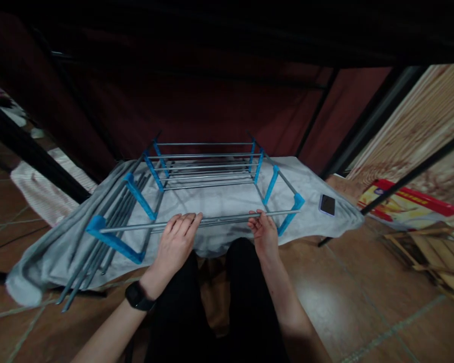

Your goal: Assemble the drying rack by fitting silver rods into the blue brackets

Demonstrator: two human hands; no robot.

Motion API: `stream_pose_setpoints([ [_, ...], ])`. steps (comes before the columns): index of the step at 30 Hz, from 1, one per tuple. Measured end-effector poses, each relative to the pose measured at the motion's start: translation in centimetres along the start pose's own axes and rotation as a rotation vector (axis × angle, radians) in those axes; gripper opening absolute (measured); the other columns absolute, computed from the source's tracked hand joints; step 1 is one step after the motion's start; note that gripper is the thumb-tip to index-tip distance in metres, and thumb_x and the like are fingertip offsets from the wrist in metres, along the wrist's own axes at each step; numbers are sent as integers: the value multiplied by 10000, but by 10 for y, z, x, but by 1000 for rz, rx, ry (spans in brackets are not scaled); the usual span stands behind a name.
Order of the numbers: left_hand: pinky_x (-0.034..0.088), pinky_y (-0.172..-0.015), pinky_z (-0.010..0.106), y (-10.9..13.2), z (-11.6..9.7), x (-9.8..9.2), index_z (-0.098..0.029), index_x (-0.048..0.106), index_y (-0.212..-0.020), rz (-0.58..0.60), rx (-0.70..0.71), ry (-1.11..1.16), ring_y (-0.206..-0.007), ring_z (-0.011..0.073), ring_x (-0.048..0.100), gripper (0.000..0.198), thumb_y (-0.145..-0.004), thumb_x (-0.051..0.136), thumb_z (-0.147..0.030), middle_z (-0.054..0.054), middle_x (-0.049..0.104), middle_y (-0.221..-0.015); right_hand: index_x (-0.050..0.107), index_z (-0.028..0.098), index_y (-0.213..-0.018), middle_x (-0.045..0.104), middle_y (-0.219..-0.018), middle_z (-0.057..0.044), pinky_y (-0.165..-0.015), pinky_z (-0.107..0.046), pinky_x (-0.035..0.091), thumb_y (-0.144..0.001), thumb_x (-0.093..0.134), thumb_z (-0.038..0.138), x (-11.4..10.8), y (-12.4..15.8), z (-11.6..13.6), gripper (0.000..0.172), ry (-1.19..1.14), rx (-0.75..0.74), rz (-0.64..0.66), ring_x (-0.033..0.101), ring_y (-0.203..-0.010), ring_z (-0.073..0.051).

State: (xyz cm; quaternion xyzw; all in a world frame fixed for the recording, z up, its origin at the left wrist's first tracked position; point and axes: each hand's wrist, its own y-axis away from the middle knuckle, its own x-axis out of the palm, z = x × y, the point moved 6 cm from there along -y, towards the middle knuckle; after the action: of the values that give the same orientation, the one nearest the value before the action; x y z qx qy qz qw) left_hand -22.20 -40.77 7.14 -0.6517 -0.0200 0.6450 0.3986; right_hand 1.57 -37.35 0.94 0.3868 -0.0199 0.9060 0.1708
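Rod (225, 220) crosses beneath left grip (177, 243), curled over it; right grip (265, 234) pinches it.

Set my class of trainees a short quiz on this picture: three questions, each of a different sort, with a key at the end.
1. True or false: the left hand and the right hand are both at the front crossbar.

2. Multiple choice: where does the phone lie?
A. On the tiled floor
B. On the pale cloth
C. In the person's lap

3. Fill in the missing word: the black watch is on the person's ____ wrist.

Key: 1. True. 2. B. 3. left.
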Motion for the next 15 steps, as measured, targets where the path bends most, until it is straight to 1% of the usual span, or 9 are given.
stream_pose_setpoints([
  [3, 357, -1075, 434, -13, -15, -2, -149, 468, -1363, -41, 18, 76, -1170, 233, 535, 483, -889, 423, -71, 124, 599, -1251, 620, 187, -892, 737, -848, -39, -584, -217, 545, -759, 721, 340, 2, 0, 1, 226, -13, -9, 8, 645, -637, -103],
  [7, 415, -1008, 397, -42, -42, -5, -174, 520, -1302, -74, 1, 194, -1139, 229, 541, 381, -926, 458, -160, 105, 604, -1238, 619, 185, -889, 739, -853, -47, -586, -215, 548, -767, 714, 342, 3, -1, 2, 220, -17, -3, 10, 645, -631, -102],
  [9, 432, -981, 390, -60, -61, -6, -177, 542, -1272, -64, 7, 249, -1133, 232, 539, 347, -935, 464, -200, 104, 600, -1243, 622, 189, -898, 736, -854, -40, -595, -215, 546, -774, 706, 347, 2, -1, 3, 218, -19, 1, 10, 645, -634, -99],
  [12, 430, -980, 384, -88, -95, -8, -175, 557, -1248, -13, 57, 308, -1142, 224, 533, 329, -934, 460, -195, 100, 597, -1250, 630, 202, -877, 712, -790, 1, -607, -216, 537, -757, 712, 335, -3, -3, 2, 197, -20, 4, -8, 641, -637, -101],
  [15, 415, -995, 374, -110, -129, -6, -157, 577, -1214, 38, 124, 333, -1151, 219, 527, 310, -921, 477, -182, 96, 605, -1239, 622, 219, -818, 692, -788, 23, -693, -256, 549, -726, 711, 313, -2, -6, -1, 159, 35, -60, 0, 656, -725, -125],
])
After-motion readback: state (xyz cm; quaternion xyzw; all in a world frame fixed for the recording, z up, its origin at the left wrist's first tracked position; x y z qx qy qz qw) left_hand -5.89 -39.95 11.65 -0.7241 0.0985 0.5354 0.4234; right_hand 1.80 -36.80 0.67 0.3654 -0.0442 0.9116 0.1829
